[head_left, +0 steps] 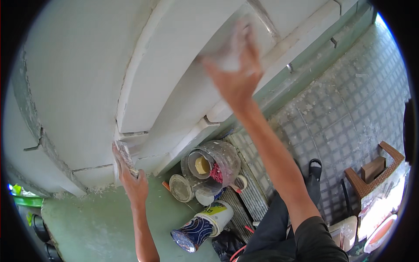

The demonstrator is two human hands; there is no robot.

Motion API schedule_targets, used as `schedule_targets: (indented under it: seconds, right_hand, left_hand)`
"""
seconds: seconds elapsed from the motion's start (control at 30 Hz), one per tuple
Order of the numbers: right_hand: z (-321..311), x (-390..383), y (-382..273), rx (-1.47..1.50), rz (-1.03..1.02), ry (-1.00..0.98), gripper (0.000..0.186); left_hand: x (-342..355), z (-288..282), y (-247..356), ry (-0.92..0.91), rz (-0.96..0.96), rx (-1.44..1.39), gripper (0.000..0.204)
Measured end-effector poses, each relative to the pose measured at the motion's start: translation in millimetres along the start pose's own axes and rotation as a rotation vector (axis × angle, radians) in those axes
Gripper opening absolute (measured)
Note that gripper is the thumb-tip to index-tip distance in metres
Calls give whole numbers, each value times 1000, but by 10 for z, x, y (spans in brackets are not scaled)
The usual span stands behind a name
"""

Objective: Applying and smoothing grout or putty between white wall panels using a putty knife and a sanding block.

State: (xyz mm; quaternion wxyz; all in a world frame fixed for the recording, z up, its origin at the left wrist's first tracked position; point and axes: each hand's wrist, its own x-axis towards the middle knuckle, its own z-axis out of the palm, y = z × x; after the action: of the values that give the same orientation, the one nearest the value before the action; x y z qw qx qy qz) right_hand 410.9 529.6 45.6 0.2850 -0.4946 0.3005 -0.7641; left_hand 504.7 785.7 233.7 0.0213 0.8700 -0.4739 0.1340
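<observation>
My right hand is raised against the pale plastered wall, inside a recessed panel beside a raised white moulding. Motion smears its fingers, which curve round a pale, flat-looking thing too blurred to name. Lower left, my left hand is closed round a flat, plaster-smeared tool. That tool lies close to the bottom end of the same moulding, and its exact kind is not clear.
Below the wall stands a clear bucket containing a smaller tub and something pink. Near it are a round lid, a tape roll and a tipped paint container. A brown woven chair stands right on the tiled floor.
</observation>
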Motion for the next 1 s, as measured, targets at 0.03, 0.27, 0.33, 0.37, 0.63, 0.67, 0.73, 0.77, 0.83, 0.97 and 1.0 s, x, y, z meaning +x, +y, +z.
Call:
schedule_targets:
  seconds: [0.03, 0.27, 0.33, 0.37, 0.63, 0.67, 0.73, 0.77, 0.83, 0.97, 1.0]
  right_hand:
    - [58, -132, -58, -6, -38, -65, 86]
    - [-46, 264, 120, -42, 21, 20, 81]
    - [-103, 254, 154, -135, 52, 160, 83]
    - [-58, 102, 91, -105, -32, 51, 84]
    - [-241, 366, 210, -202, -38, 60, 89]
    - [-184, 300, 142, -199, -28, 69, 89]
    - [-37, 73, 24, -122, -53, 6, 88]
    - [107, -108, -92, -19, -71, -91, 87]
    - [55, -89, 44, -55, -181, -121, 85]
    - [-135, 312, 269, -198, -66, 64, 81]
    - [-134, 370, 250, -211, 91, 209, 80]
  left_hand:
    - [-1, 29, 5, 13, -10, 2, 96]
    - [-10, 109, 289, 135, 65, 27, 88]
    - [27, 422, 582, 189, 334, -60, 88]
    - [60, 582, 648, 188, 341, -69, 88]
    - [429, 518, 593, 465, 531, 151, 88]
    - [519, 507, 600, 461, 539, 161, 88]
    - [704, 579, 671, 360, 443, 113, 82]
    - [723, 570, 607, 365, 435, 112, 82]
    - [733, 588, 642, 443, 427, 54, 88]
    - [740, 666, 711, 460, 455, 59, 86]
    - [729, 664, 761, 487, 427, 47, 85]
